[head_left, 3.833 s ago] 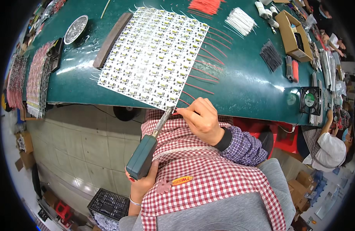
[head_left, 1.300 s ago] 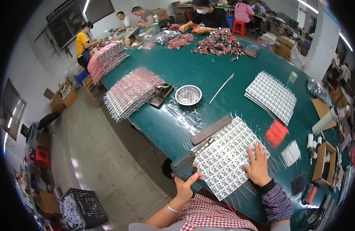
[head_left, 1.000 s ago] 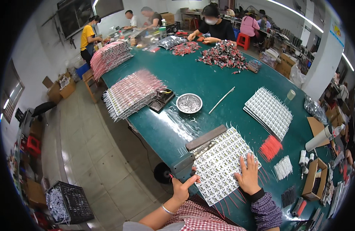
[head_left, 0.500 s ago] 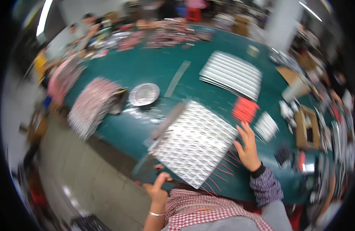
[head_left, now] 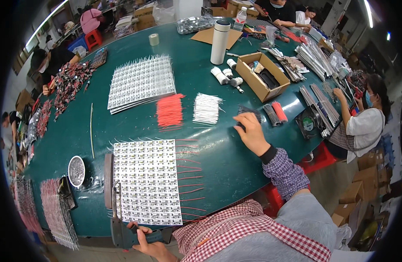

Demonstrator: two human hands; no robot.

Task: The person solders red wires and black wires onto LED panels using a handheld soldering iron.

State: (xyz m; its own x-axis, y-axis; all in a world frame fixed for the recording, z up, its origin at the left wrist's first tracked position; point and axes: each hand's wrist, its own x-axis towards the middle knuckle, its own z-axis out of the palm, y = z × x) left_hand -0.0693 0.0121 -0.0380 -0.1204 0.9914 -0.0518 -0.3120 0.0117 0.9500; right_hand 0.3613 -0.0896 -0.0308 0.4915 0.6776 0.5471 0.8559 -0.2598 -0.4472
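Observation:
My left hand [head_left: 150, 245], at the lower edge, is closed round the handle of a dark teal soldering gun [head_left: 121, 233]. The gun's thin metal tip points away from me, over the left side of a white circuit board panel [head_left: 148, 183]. Rows of small parts cover the panel, and red wires [head_left: 190, 177] stick out along its right edge. A brown bar [head_left: 108, 181] lies along the left edge. Farther right, my right hand [head_left: 252, 134] rests over a bundle of black wires [head_left: 249, 111], thumb and fingers apart; the bundle is partly hidden under them.
Beyond the panel lie a stack of similar panels [head_left: 142, 83], red wires [head_left: 170, 112] and white wires [head_left: 207, 108]. A white flask [head_left: 220, 43] and cardboard box [head_left: 270, 89] stand behind. A metal dish [head_left: 76, 171] sits left. Other people work round the table.
My view has swung to the right. My right hand has gone from beside the panel to the black wires. The soldering gun in my left hand now shows plainly; earlier it was blurred.

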